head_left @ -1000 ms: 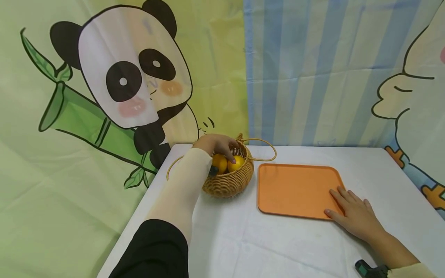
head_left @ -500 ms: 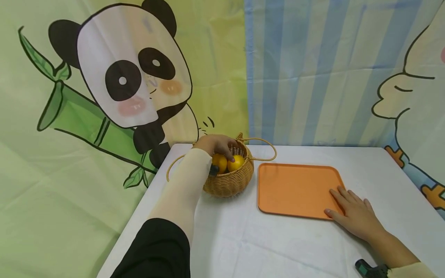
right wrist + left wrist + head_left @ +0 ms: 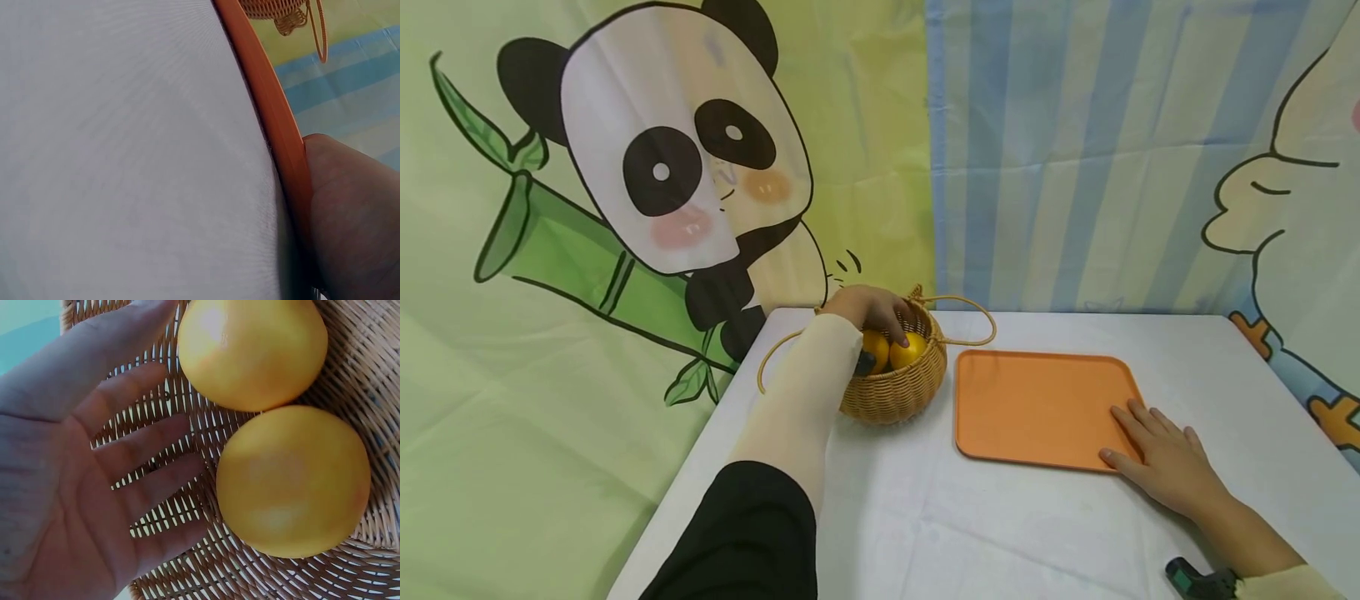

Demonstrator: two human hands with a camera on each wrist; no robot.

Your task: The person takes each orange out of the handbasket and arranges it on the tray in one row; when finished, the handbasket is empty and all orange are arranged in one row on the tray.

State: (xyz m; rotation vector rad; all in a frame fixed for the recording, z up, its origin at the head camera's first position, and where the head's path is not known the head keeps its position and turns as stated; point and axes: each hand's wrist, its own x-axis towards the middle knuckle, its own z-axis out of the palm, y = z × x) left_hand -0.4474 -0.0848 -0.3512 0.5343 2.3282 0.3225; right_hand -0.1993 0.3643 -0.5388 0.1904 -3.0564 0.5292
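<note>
My left hand (image 3: 867,307) reaches over the rim into a round wicker basket (image 3: 895,402). Inside lie two oranges, one to the right (image 3: 908,352) and one to the left (image 3: 876,348), the latter partly hidden by my wrist. In the left wrist view the fingers are spread along the woven wall beside the upper orange (image 3: 253,353) and the lower orange (image 3: 294,481); the thumb tip is near the upper one. My right hand (image 3: 1168,462) rests with extended fingers on the right edge of an orange rectangular tray (image 3: 1037,408).
A white-covered table (image 3: 985,533) bears the basket and tray. The basket's cord handle (image 3: 981,321) loops out to the right, beside the tray's back left corner. Behind the table hangs a printed cloth backdrop (image 3: 1030,150) with a panda.
The view has shifted very slightly. My left hand keeps nearly the same place in the basket, and the right hand stays on the tray's edge.
</note>
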